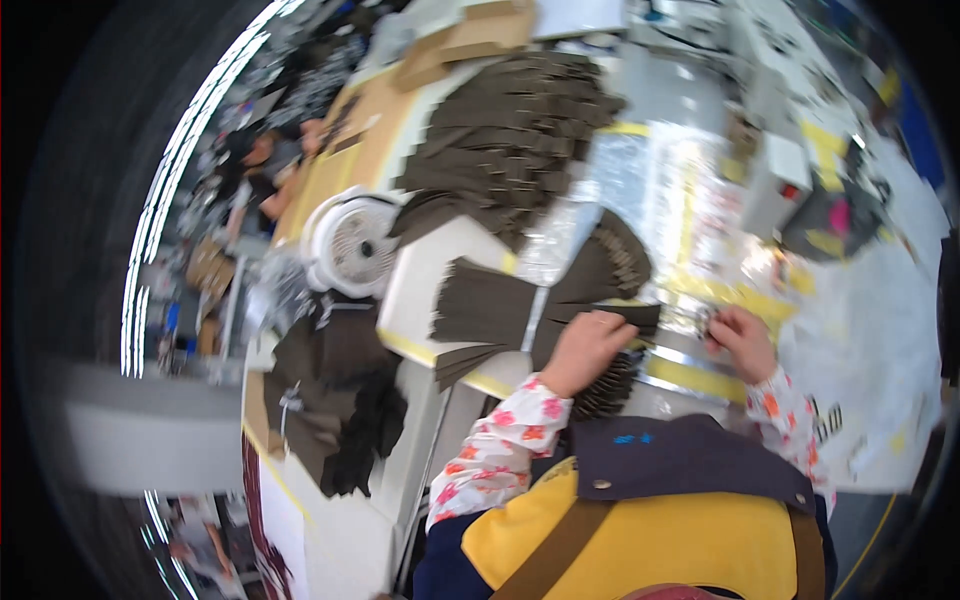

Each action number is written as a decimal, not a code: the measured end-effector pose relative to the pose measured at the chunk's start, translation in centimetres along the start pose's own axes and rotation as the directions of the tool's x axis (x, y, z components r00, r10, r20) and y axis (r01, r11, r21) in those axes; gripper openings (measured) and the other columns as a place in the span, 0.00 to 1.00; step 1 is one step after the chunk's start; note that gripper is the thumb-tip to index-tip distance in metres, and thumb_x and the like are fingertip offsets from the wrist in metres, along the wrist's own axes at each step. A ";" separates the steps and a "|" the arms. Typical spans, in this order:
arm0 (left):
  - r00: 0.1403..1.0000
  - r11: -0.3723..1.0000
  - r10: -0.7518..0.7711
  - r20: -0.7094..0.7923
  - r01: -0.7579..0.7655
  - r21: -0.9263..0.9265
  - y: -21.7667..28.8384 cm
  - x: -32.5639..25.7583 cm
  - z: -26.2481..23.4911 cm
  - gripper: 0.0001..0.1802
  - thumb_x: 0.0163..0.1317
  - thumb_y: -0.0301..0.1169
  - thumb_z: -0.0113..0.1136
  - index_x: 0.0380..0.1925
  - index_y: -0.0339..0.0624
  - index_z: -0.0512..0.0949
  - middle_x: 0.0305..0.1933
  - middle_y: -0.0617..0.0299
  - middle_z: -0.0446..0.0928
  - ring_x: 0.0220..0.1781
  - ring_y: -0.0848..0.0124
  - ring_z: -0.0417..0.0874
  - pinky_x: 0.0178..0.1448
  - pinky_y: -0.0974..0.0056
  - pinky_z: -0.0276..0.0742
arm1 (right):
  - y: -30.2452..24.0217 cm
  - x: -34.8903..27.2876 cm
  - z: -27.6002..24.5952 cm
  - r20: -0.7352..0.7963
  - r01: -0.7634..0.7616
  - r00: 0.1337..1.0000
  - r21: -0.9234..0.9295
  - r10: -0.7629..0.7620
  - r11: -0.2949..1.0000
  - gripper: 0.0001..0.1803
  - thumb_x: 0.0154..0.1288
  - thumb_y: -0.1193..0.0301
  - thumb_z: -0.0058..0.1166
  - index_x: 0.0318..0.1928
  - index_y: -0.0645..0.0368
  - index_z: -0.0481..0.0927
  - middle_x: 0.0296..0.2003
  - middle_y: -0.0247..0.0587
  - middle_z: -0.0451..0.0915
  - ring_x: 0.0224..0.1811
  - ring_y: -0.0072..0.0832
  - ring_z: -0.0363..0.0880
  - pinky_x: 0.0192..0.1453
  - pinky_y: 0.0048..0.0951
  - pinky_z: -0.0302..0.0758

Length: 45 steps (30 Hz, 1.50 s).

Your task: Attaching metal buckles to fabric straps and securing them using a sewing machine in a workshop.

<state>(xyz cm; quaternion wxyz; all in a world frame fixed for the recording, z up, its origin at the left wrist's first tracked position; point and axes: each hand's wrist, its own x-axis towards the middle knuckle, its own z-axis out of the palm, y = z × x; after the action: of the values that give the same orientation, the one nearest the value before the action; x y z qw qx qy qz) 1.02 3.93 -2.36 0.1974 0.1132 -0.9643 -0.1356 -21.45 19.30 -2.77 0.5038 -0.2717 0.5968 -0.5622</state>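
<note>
In a crowded workshop, the white worktable (450,235) is edged with yellow tape. The left hand (590,350) has its fingers bent over a dark olive-brown fabric strip (643,317); whether they pinch it or merely press it is unclear. The right hand (744,343) has thumb and forefinger drawn close together just beyond the strip's end; blur hides whether anything is between them. The strip lies in front of the wearer, its long axis crossways, end pointing right, perhaps steadied by the left fingers. Beside it, a pale band (537,318) cinches a fabric bundle (482,303), probably keeping it together. Farther out are a large fabric-strip pile (505,135) and a white fan (355,245).
</note>
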 end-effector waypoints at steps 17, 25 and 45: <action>0.993 0.989 -0.017 0.114 0.033 -0.142 -1.1 1.4 1.9 0.05 0.49 0.31 0.56 0.24 0.43 0.74 0.24 0.59 0.73 0.30 0.60 0.77 0.33 0.59 0.72 | 1.8 0.6 2.9 0.054 -0.024 0.998 -0.085 0.029 0.996 0.09 0.59 0.75 0.51 0.39 0.67 0.77 0.26 0.36 0.77 0.25 0.18 0.75 0.30 0.18 0.73; 0.967 0.804 -0.237 -0.095 0.140 -0.578 -1.7 1.5 1.0 0.06 0.59 0.29 0.51 0.32 0.37 0.73 0.25 0.52 0.72 0.27 0.56 0.73 0.33 0.60 0.67 | 1.5 4.9 8.1 0.150 0.033 0.988 0.107 -0.048 0.994 0.11 0.65 0.71 0.45 0.43 0.66 0.73 0.24 0.33 0.75 0.18 0.16 0.72 0.22 0.17 0.70; 0.942 0.758 -0.277 -0.189 0.093 -0.645 -1.2 -0.5 -1.9 0.08 0.55 0.27 0.56 0.36 0.39 0.74 0.34 0.57 0.71 0.35 0.62 0.72 0.40 0.65 0.68 | 0.4 6.2 9.8 0.333 -0.012 0.941 -0.131 0.055 0.991 0.06 0.59 0.75 0.52 0.34 0.63 0.70 0.18 0.30 0.72 0.15 0.14 0.69 0.17 0.15 0.64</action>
<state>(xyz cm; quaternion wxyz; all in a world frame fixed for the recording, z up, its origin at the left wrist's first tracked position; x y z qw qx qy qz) 2.42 2.49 -1.17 0.3400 0.1541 -0.8106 -0.4511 -14.59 9.98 -3.61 0.5893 -0.3848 0.5413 -0.4600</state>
